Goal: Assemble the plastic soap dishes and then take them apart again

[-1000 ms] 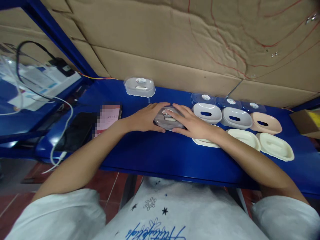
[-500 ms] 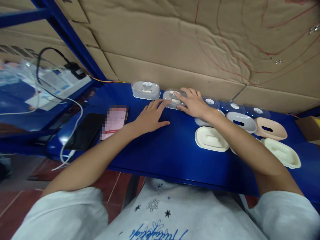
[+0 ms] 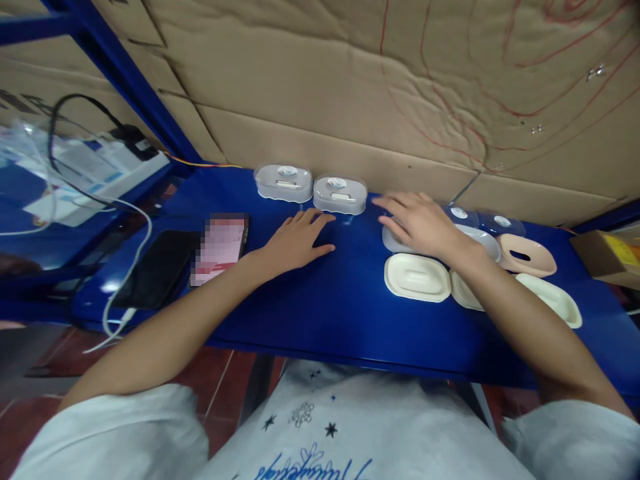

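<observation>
Two grey oval boxes with clear lids, a left one and a right one, stand side by side at the back of the blue table. My left hand, fingers spread and holding nothing, is just in front of them. My right hand is over a grey oval tray, slightly blurred, its fingers apart and nothing visible in them. Nearby lie a cream oval piece, a second cream piece partly under my forearm, a peach slotted tray and a pale tray.
Clear lids line the back right. On the left are a lit phone, a dark phone and a white cable. A cardboard box stands at the right end, and a cardboard wall behind.
My right hand has left the right-hand clear-lidded box and moved right, over the grey tray. My left hand has come slightly away from that box. The view has shifted a little.
</observation>
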Available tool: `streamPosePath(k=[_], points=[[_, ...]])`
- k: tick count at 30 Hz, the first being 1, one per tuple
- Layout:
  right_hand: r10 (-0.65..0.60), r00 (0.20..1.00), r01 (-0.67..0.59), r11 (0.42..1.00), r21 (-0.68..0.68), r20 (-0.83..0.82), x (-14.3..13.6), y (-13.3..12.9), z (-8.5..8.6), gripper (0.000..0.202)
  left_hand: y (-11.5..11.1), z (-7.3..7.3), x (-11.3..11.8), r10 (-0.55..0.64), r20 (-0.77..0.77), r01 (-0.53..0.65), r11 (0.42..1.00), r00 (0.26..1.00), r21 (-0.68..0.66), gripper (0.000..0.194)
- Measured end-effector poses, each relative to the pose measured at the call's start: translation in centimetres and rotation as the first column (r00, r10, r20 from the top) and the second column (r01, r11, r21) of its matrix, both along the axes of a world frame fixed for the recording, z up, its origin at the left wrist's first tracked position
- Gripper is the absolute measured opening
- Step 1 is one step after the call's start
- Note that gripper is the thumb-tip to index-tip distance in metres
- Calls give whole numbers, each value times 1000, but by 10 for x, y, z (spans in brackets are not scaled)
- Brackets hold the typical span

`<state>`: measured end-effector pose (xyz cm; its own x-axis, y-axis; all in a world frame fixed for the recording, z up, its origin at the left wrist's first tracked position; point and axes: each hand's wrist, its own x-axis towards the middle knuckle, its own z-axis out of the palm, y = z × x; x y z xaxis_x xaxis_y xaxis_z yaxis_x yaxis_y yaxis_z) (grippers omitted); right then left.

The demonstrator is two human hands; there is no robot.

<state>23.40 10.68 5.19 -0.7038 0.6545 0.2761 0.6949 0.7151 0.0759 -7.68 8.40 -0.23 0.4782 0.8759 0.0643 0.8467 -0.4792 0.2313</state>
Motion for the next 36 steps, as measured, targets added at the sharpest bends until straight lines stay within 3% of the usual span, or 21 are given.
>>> streamPosePath(k=[2, 5, 8, 12, 14, 18, 20, 22, 25, 31, 36], points=[[6, 997, -10, 998, 62, 75, 24, -38, 1, 44, 1, 0, 0, -2, -3, 2, 1000, 1000, -9, 64], [102, 989, -106, 994, 30, 102, 40, -82, -10, 40, 3, -1, -1, -14, 20, 14, 1000, 1000, -15, 61], [181, 983, -180, 982, -53, 12, 33, -101, -26, 35, -1, 0, 2, -168, 90, 168, 986, 982, 3, 62], [231, 956, -256, 957, -133, -181, 28, -102, -36, 31, -19, 1, 14, -452, 130, 452, 891, 883, 26, 63], [157, 960, -188, 976, -115, -232, 38, -96, -38, 34, -30, 1, 20, -540, 121, 538, 841, 833, 50, 56], [-138, 972, 128, 990, -67, -188, 67, -77, -50, 47, -41, -1, 27, -587, 64, 580, 809, 807, 98, 35], [-197, 970, 189, 980, -63, -145, 78, -68, -58, 50, -39, -2, 25, -587, 58, 579, 808, 808, 109, 26], [-181, 976, 174, 982, -67, -118, 82, -63, -64, 46, -36, -2, 23, -581, 80, 572, 813, 810, 108, 22], [-141, 982, 133, 989, -66, -125, 80, -64, -63, 40, -33, -1, 20, -543, 90, 537, 839, 835, 86, 37], [-115, 957, 122, 992, 11, -265, 59, -87, -44, 39, -32, -6, 22, -395, 102, 396, 918, 913, 5, 101], [101, 971, -97, 995, 27, -218, 36, -108, -44, 38, -30, -12, 24, -362, 156, 369, 929, 919, -14, 119]])
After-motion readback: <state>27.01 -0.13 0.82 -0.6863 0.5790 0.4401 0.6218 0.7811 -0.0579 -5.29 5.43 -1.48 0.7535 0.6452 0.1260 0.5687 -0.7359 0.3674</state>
